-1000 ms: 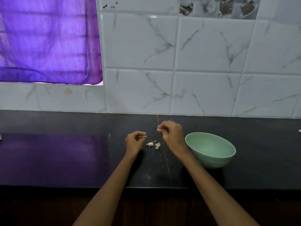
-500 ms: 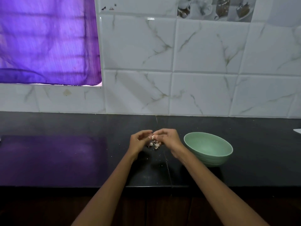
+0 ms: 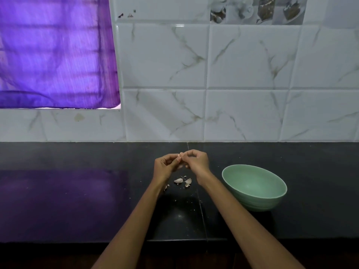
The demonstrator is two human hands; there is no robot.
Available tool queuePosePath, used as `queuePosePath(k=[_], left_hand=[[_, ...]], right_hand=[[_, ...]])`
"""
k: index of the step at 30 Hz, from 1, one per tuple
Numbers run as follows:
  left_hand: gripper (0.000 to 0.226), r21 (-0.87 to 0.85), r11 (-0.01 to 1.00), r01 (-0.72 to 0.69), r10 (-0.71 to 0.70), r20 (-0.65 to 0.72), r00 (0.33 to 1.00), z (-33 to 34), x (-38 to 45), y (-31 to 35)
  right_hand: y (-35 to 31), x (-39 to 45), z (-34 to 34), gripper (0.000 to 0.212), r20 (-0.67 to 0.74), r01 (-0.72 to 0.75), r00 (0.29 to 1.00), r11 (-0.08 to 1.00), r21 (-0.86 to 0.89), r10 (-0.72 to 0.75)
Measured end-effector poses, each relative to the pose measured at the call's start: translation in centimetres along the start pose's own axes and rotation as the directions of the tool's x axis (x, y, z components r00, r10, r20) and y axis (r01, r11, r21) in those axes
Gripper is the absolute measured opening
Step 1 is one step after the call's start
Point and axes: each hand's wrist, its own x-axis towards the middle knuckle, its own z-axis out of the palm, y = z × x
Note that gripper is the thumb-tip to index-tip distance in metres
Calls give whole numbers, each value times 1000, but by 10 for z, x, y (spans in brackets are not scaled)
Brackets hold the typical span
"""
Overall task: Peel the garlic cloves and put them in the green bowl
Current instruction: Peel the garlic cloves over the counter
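Both hands are meeting above the glossy black surface [image 3: 58, 200], fingers curled inward. The left hand [image 3: 166, 166] and right hand [image 3: 197, 162] are together pinching one small pale garlic clove [image 3: 179, 155] between their fingertips, each grip clamped on it; whether its skin is still on is too small to tell. Below the hands, two papery, curled whitish garlic pieces [image 3: 182, 181] are lying on the surface among tiny flakes; peel or clove, I cannot tell. The green bowl [image 3: 272, 199] is sitting to the right, near the right wrist but apart, round, smooth and matte with faint ribbing outside. Behind, marbled white tiles [image 3: 246, 59] are gleaming beside a sheer purple curtain [image 3: 54, 51].
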Motion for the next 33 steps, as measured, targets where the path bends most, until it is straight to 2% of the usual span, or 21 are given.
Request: queuePosePath(k=[3, 6, 9, 13, 17, 20, 24, 29, 33], left_hand=[[15, 21, 999, 26, -24, -94, 995, 2, 5, -13], [13, 175, 984, -28, 53, -138, 989, 1, 8, -18], [12, 245, 966, -86, 114, -101, 988, 1, 9, -15], [16, 267, 958, -105, 123, -51, 991, 1, 8, -16], [17, 335, 931, -148, 164, -20, 986, 1, 3, -14], [19, 423, 887, -186, 181, 52, 982, 2, -1, -12], [23, 456, 863, -217, 191, 103, 976, 0, -3, -11], [20, 594, 764, -254, 148, 223, 964, -5, -1, -11], [19, 555, 811, -184, 97, 184, 978, -5, -2, -9]], right_hand=[[16, 2, 6, 18, -14, 138, 989, 960, -245, -146], [28, 4, 6, 20, 24, 213, 976, 934, -287, -215], [31, 10, 3, 19, 51, 198, 980, 944, -264, -192], [31, 9, 0, 18, 42, 135, 991, 972, -193, -130], [25, 4, -8, 19, 90, 127, 990, 975, -183, -113], [21, 2, -12, 17, 88, 158, 986, 957, -244, -141], [19, 2, -14, 17, 93, 206, 978, 929, -308, -186], [21, 3, -13, 18, 233, 336, 940, 782, -525, -248], [20, 4, -16, 16, 228, 337, 940, 790, -512, -254]])
